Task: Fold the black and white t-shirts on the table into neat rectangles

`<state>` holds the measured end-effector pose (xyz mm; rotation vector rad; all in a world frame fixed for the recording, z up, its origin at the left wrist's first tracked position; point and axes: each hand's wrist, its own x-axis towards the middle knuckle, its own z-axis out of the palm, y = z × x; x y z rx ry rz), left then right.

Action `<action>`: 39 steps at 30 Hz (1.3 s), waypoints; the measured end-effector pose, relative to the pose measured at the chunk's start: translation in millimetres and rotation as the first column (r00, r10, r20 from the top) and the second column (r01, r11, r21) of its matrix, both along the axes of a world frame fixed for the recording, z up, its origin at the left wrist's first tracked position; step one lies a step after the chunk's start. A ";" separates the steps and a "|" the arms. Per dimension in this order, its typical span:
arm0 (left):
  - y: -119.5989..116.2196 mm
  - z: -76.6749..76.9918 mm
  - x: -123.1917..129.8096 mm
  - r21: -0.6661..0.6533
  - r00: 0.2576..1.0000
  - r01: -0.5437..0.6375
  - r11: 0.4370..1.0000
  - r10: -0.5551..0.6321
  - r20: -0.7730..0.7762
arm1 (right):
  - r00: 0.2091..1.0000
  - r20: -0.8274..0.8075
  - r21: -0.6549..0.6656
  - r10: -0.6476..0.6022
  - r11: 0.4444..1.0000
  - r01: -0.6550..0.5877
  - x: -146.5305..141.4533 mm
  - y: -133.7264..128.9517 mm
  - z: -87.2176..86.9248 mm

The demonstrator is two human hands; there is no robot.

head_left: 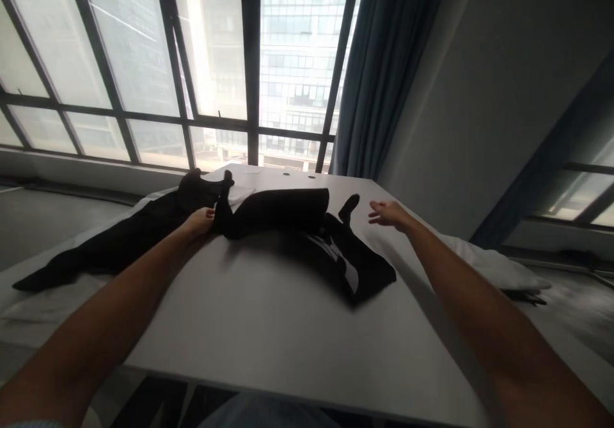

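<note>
A black garment (288, 210) with a pale print on its right part is spread crumpled across a white table (249, 325), and its upper part is folded over. My left hand (200, 221) pinches the garment at its left end, where a narrow dark piece stands upright. My right hand (387, 214) hovers to the right of the garment, apart from it, with its fingers spread and nothing in them. A short dark flap of the garment (350, 208) sticks up near those fingers. The garment's exact kind is hard to make out.
Another dark cloth item (119, 236) lies along the table's left side over white fabric. A white bundle (499, 268) is at the right. Two small dark discs are at the table's far end. Behind stand large windows (218, 57) and a blue curtain (384, 63).
</note>
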<state>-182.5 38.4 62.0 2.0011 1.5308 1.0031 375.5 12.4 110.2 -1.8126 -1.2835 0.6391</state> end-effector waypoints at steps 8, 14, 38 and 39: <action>12.6 -20.0 12.7 0.099 0.924 -0.138 0.986 0.164 -0.345 | 0.668 0.608 -0.109 0.429 0.879 -0.465 -16.5 -40.9 -40.7; -0.5 -26.5 48.7 0.048 0.849 0.004 0.999 0.022 -0.527 | 0.545 0.592 -0.342 0.594 0.797 -0.498 -28.1 -50.6 -73.3; -20.0 6.5 -10.6 -0.038 0.995 0.088 0.995 -0.086 0.053 | 0.554 0.822 -0.175 0.129 0.984 0.031 28.4 -59.0 -75.9; -20.3 5.0 -6.2 -0.006 0.999 0.039 0.999 -0.039 0.000 | 0.549 0.828 -0.181 0.111 0.981 0.074 34.3 -58.2 -77.6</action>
